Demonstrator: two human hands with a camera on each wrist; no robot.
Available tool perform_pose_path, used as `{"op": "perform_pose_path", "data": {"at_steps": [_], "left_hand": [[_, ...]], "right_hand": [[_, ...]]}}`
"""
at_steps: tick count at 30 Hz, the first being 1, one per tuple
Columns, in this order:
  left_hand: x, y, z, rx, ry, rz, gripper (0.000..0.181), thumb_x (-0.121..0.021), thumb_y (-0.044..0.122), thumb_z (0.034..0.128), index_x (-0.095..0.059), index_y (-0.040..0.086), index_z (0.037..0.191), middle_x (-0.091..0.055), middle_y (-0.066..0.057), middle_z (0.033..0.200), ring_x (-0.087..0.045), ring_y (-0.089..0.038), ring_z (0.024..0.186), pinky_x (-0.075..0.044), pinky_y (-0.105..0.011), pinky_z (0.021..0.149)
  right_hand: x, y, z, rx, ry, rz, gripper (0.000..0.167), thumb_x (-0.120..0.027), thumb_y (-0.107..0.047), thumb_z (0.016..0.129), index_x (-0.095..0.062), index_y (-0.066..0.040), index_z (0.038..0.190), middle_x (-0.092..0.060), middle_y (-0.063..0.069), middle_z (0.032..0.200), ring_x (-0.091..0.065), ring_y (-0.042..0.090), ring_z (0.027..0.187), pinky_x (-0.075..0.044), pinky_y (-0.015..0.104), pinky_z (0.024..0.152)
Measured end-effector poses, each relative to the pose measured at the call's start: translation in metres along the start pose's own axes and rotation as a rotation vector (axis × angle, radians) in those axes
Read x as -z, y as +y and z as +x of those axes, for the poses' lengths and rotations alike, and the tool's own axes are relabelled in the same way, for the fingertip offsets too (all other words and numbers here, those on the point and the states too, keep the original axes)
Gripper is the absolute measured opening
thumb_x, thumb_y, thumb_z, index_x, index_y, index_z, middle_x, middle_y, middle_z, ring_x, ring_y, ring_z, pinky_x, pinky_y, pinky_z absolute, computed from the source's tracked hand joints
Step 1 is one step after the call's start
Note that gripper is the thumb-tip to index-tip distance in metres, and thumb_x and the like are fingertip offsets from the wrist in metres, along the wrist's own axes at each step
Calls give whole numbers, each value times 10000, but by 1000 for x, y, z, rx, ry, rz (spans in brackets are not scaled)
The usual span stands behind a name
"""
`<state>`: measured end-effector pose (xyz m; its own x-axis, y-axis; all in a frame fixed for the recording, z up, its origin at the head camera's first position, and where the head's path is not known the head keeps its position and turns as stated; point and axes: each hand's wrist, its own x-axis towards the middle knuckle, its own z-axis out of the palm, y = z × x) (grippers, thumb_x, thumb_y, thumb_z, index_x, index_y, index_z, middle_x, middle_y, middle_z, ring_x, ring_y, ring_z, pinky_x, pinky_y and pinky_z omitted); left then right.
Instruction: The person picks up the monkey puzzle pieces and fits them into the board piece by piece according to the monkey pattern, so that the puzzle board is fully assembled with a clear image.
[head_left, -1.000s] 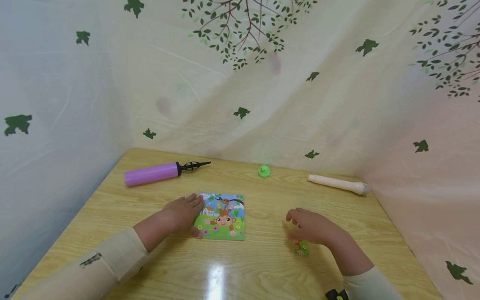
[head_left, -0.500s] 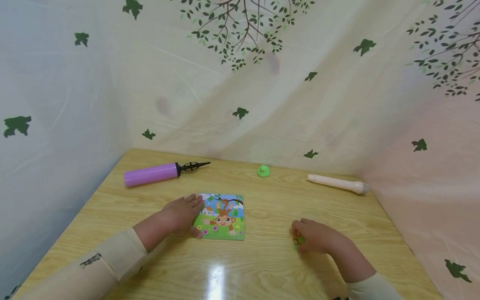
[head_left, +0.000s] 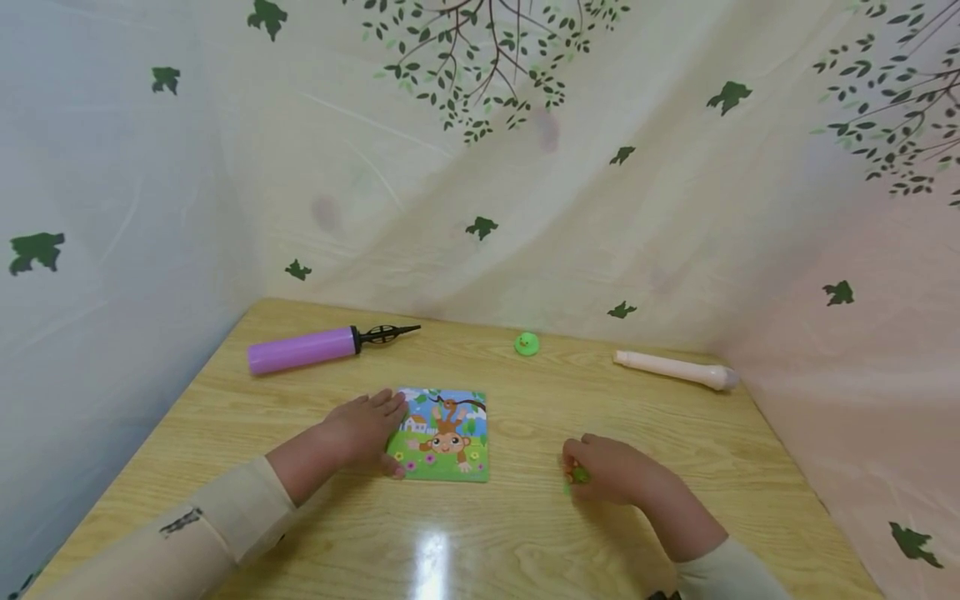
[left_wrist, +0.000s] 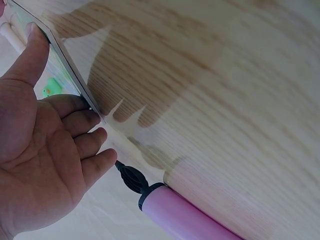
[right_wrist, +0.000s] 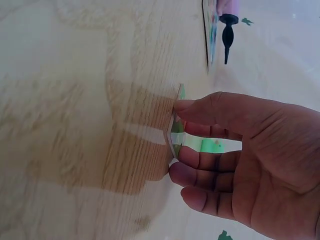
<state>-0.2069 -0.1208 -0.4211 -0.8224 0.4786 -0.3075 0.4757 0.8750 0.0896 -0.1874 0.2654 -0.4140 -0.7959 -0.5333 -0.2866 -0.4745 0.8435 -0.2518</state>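
Note:
In the head view a square picture board (head_left: 442,437), printed with a hanging monkey, lies flat on the table. My left hand (head_left: 365,433) rests at its left edge with relaxed fingers; the left wrist view shows thumb and forefinger touching the board's edge (left_wrist: 70,67). To the right, my right hand (head_left: 611,468) pinches a small puzzle piece (head_left: 579,475) with a green print, low at the tabletop. Seen from the right wrist, the thumb (right_wrist: 197,111) and fingertips hold the piece (right_wrist: 177,127) at its edges. Most of its face is hidden by the hand.
Behind the board lie a purple balloon pump (head_left: 303,350) with a black nozzle, a small green duck (head_left: 527,343) and a pale microphone-shaped stick (head_left: 675,369). A printed cloth (head_left: 420,208) hangs along the back and sides of the wooden table (head_left: 510,542).
My right hand has come down onto the small puzzle piece, gripped it and shifted it slightly left. The left hand and the board have stayed in place.

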Motion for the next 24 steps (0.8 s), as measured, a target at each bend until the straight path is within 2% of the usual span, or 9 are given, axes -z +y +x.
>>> {"op": "perform_pose_path", "data": {"at_steps": [13,20,24], "left_hand": [[-2,0,1,-11,7,18,1021,-671,630,801,-314,-8,1514,-252,-171,1606,-197,-366,1495,-219,-522,1216],[1,3,-1,-11,4,22,1009,-676,616,809,-313,-6,1515,-252,-169,1606,-198,-362,1495,-217,-517,1217],[2,4,-2,-12,2,18,1002,-677,608,814,-311,-7,1516,-249,-172,1607,-194,-362,1496,-213,-517,1219]], "right_hand": [[-3,-19,27,98,48,-63,224,-753,-229,842,-558,-204,948,-510,-45,843,-423,83,681,-395,238,599],[-1,-37,45,104,52,-93,240,-741,-306,856,-564,-211,986,-514,-55,871,-454,102,714,-424,274,631],[2,-50,58,150,77,-125,246,-720,-339,867,-575,-216,1023,-522,-66,889,-469,92,728,-441,266,638]]}}
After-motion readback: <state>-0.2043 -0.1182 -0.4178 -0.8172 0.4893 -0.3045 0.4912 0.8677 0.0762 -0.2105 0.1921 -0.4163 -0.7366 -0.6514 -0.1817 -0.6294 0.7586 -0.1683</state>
